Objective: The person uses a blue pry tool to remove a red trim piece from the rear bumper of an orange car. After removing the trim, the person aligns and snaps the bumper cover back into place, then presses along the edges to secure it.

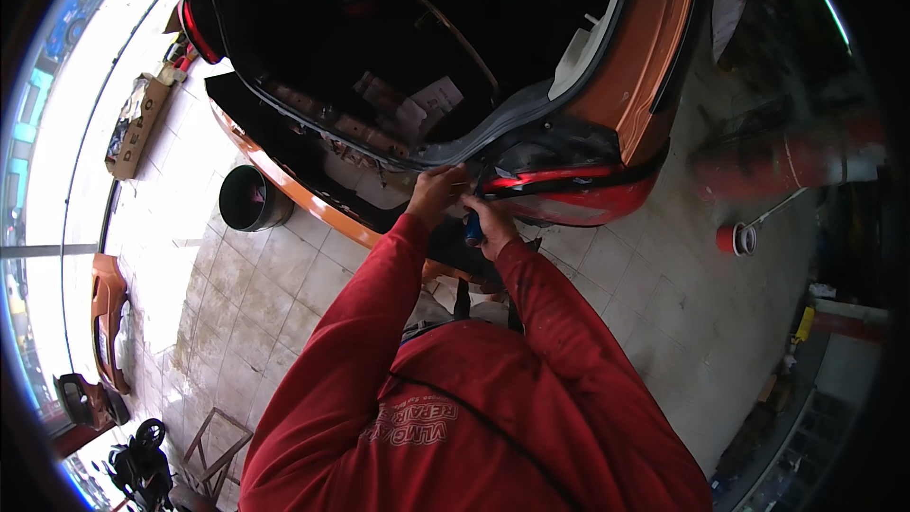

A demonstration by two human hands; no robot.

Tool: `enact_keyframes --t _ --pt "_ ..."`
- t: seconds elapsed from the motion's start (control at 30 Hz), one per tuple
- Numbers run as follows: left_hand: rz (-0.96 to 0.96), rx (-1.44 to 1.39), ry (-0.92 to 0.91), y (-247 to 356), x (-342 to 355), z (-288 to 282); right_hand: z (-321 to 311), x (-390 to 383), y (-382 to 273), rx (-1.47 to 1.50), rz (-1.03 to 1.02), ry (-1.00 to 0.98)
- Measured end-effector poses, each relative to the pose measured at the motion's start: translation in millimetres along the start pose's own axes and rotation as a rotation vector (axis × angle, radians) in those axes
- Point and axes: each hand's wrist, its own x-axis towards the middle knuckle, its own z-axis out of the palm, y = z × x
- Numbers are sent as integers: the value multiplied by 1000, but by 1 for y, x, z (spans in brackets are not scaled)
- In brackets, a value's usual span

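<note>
My right hand (493, 229) is wrapped round the blue handle of what looks like a screwdriver (473, 228). Its tip end is lost among my fingers and the dark gap beside the tail light. Close by on the left, my left hand (438, 193) is closed at the car's rear lower corner, with its fingertips pinched over something too small to make out. The red tail light (569, 192) sits just right of both hands, on the orange car body (654, 47). An orange rear bumper (299, 192) stands partly away from the body, running from the left to beneath my forearms.
The open trunk (379, 66) holds loose papers. A black bucket (254, 199) stands on the tiled floor left of the bumper. Farther left are a cardboard box (140, 128) and loose orange bumper parts (109, 308). A red cylinder (758, 169) lies at the right.
</note>
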Motion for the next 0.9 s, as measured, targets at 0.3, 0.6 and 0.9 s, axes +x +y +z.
enact_keyframes --t 0.3,0.6,0.9 --pt "-8 -238 -28 -42 38 -4 17 -6 4 -88 -32 50" --pt "-342 -407 222 -24 37 40 -5 -54 -6 -554 -140 108" --pt "-25 -389 408 -67 71 49 -109 -145 45 -373 -343 90"
